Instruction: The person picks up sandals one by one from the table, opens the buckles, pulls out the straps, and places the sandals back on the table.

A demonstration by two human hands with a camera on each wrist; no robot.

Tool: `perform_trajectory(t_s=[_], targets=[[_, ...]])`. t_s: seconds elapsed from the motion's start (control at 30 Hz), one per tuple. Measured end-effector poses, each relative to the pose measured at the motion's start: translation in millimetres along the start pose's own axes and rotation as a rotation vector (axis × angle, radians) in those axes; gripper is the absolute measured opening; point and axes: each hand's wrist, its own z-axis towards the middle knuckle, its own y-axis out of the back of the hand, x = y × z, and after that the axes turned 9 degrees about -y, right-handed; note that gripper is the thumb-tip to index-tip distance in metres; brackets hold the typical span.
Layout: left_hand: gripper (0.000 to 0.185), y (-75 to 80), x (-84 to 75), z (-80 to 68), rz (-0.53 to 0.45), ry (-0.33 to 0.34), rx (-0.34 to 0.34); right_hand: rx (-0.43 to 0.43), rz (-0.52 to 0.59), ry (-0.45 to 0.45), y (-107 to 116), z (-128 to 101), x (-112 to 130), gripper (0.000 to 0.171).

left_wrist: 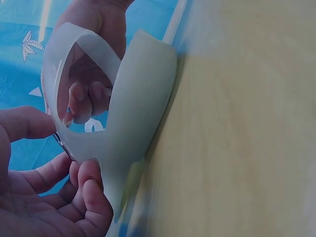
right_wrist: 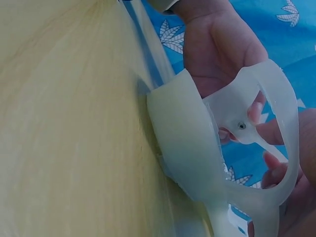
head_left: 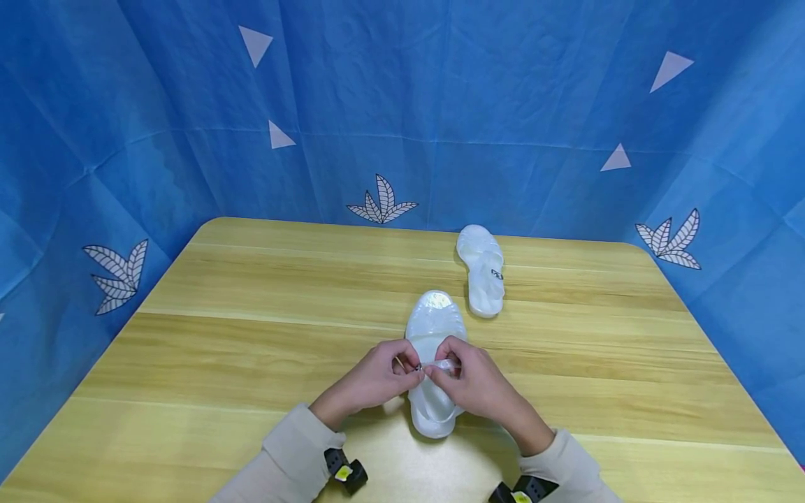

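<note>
The wooden table (head_left: 251, 335) is my landmark, hemmed in by a blue cloth backdrop (head_left: 440, 105) printed with leaves and triangles. Toward the table's far edge, right of centre, lies one translucent white sandal (head_left: 481, 269), sole down and untouched. Its mate, the nearer sandal (head_left: 434, 328), sits at the table's middle close to me, toe pointing away, heel toward my sleeves.

Both my hands meet over this nearer sandal's ankle strap (left_wrist: 89, 44). My left hand (head_left: 377, 381) has its fingers curled, thumb and forefinger pinching the strap end at a small metal buckle (left_wrist: 60, 140). My right hand (head_left: 473, 384) is curled too, fingertips nipping the strap from the other side — the wrist views show the strap arched up off the heel, with a little metal stud (right_wrist: 241, 126) in it.

As I judge it, the buckle work is mid-way — whether the strap is fastened I cannot tell, and the far sandal waits its turn.
</note>
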Motion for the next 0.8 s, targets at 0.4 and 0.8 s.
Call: perform_trajectory(t_s=[0.4,0.8], targets=[[0.013,1.2,-0.9,-1.0,-0.023,0.000,-0.003,-0.081,-0.034,-0.053,1.0,1.0,0.2,0.025],[0.016,-0.2,-0.5,-3.0,-0.050,0.050,-0.010,-0.157,-0.023,0.092,6.4,2.3,-4.6,0.025]])
